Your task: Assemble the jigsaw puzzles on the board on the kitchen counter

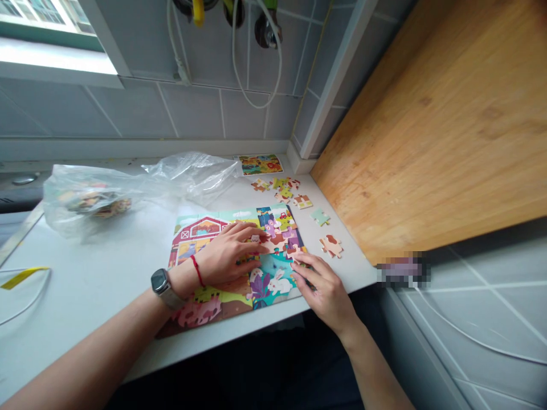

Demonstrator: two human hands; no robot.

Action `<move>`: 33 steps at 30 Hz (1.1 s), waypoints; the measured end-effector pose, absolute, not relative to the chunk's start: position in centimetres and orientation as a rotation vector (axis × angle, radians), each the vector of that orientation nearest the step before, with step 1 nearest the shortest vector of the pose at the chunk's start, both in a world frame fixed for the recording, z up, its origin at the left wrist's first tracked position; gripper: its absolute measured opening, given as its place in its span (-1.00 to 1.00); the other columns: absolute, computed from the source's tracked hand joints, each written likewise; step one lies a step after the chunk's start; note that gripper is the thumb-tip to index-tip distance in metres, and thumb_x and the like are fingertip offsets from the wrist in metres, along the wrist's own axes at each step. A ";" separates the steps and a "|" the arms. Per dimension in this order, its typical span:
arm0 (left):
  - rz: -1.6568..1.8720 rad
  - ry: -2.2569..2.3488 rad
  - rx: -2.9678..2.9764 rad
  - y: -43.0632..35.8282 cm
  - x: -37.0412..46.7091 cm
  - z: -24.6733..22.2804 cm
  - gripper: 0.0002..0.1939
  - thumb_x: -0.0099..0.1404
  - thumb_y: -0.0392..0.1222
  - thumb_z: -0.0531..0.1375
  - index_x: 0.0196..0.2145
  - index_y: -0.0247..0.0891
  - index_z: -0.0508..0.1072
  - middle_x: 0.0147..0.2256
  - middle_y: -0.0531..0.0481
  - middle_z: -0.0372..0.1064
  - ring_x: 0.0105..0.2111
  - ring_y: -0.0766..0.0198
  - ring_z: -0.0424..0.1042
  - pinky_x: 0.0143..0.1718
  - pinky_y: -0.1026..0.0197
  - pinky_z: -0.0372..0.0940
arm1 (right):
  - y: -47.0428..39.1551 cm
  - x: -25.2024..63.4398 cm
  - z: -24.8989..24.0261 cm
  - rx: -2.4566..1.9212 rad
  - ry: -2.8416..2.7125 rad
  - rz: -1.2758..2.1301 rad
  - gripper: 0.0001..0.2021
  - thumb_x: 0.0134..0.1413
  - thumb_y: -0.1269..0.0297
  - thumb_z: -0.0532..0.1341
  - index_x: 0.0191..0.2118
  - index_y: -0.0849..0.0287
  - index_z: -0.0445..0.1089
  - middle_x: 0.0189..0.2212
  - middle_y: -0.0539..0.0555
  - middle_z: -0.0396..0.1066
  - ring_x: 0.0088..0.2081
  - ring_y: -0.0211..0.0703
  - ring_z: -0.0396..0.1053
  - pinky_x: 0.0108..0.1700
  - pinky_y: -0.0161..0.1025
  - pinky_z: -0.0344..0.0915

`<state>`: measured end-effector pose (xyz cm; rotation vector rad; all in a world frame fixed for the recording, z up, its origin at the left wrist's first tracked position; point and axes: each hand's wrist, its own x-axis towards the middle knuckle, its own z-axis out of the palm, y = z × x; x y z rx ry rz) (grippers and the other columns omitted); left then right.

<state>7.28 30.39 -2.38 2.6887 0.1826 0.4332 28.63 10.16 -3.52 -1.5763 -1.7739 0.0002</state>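
Note:
A jigsaw puzzle (209, 307) lies on the white counter, showing a red barn, a pig and a white rabbit. Across its middle my left hand (228, 253) rests flat, fingers stretched to the right, their tips by a brown-and-white patch of pieces. It covers part of the picture. At the puzzle's right edge my right hand (320, 290) is closed, thumb and fingertips on a brown-and-white puzzle piece (294, 251). Another brown-and-white piece (332, 246) lies loose just beyond that hand. A pale green piece (320, 217) is a little farther back.
Several loose pieces (282, 188) are scattered behind the puzzle, near a small picture card (260, 164). A clear plastic bag (98, 199) with pieces inside lies back left. A wooden panel (427, 131) rises on the right, and a tiled wall (205, 114) stands behind the counter.

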 end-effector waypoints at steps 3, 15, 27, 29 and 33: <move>0.446 0.179 2.686 30.4 7.3 -2.4 -0.74 0.47 -0.08 0.24 0.05 -0.09 0.60 0.22 -0.14 0.39 0.23 -0.07 0.32 0.29 -0.17 0.26 | 10.2 28.6 -3.4 -1.572 -1.758 0.016 -0.72 0.33 0.47 0.25 0.06 0.07 0.57 0.03 0.18 0.57 0.09 0.03 0.55 0.14 0.02 0.57; 0.435 0.185 2.705 30.4 7.3 -2.3 -0.70 0.47 -0.07 0.24 0.10 -0.05 0.58 0.23 -0.14 0.39 0.25 -0.10 0.31 0.28 -0.19 0.28 | 10.0 28.6 -3.7 -1.587 -1.746 0.021 -0.73 0.34 0.47 0.25 0.07 0.10 0.54 0.06 0.19 0.55 0.12 0.03 0.53 0.16 -0.01 0.56; 0.417 0.180 2.706 30.5 7.2 -2.2 -0.62 0.48 -0.08 0.23 0.21 -0.03 0.50 0.25 -0.17 0.36 0.24 -0.10 0.33 0.30 -0.19 0.27 | 9.8 28.9 -4.1 -1.698 -1.365 -0.201 -0.90 0.29 0.34 0.32 -0.11 0.08 0.43 -0.10 0.20 0.51 0.01 0.09 0.51 0.12 0.12 0.48; 0.411 0.178 2.707 30.6 7.2 -2.3 -0.59 0.49 -0.07 0.22 0.24 -0.04 0.47 0.26 -0.19 0.34 0.24 -0.10 0.33 0.29 -0.19 0.29 | 9.7 29.1 -4.3 -1.652 -1.303 -0.131 -0.93 0.31 0.34 0.28 -0.12 0.09 0.43 -0.10 0.19 0.51 0.01 0.08 0.50 0.13 0.13 0.46; 0.455 0.173 2.701 30.7 7.1 -2.4 -0.62 0.52 -0.10 0.18 0.24 -0.09 0.46 0.25 -0.21 0.33 0.24 -0.07 0.34 0.26 -0.15 0.33 | 9.2 30.0 -4.6 -1.549 -1.128 0.066 -0.92 0.40 0.28 0.19 -0.16 0.10 0.41 -0.09 0.19 0.50 0.06 0.10 0.49 0.16 0.15 0.43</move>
